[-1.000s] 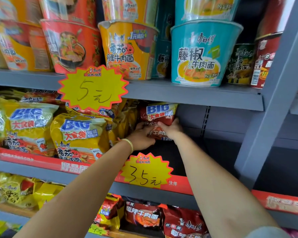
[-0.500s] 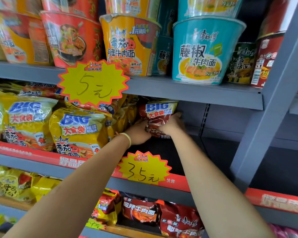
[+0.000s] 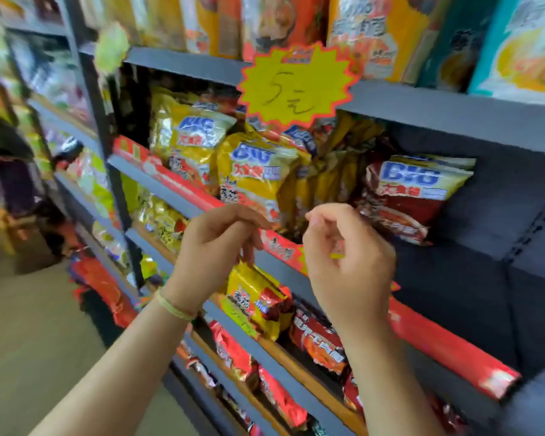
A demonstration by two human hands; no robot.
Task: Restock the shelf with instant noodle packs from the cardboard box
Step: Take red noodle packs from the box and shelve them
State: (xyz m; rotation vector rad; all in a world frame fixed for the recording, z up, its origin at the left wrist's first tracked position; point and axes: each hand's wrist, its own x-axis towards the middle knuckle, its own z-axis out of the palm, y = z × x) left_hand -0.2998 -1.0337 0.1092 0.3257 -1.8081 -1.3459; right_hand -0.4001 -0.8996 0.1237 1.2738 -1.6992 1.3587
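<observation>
While both hands hang in front of the shelf edge with nothing in them, I judge the main risk to be the red BIG noodle pack (image 3: 412,196), which stands propped on the middle shelf (image 3: 472,272) at the right end of the row, with bare shelf to its right and only crumpled yellow wrappers to its left. It leans, so I think it could slump sideways or slide forward over the red price strip (image 3: 447,347) if a sleeve or wrist brushes it. My left hand (image 3: 214,243) has its fingers (image 3: 249,221) loosely curled and drooping, holding nothing; my right hand (image 3: 346,256) has its fingers curled in toward the palm, thumb near the forefinger, and I see nothing between them. The yellow BIG noodle packs (image 3: 258,171) crowd the left of that shelf and bulge past the lip, so a careless reach could tip one out. A yellow starburst price tag (image 3: 296,86) hangs from the upper shelf and partly covers the packs behind it; I could snag it on the way in. Cup noodles (image 3: 375,29) line the shelf above, more red and yellow packs (image 3: 318,341) fill the shelf below. I cannot see the cardboard box; the view is smeared at the left.
</observation>
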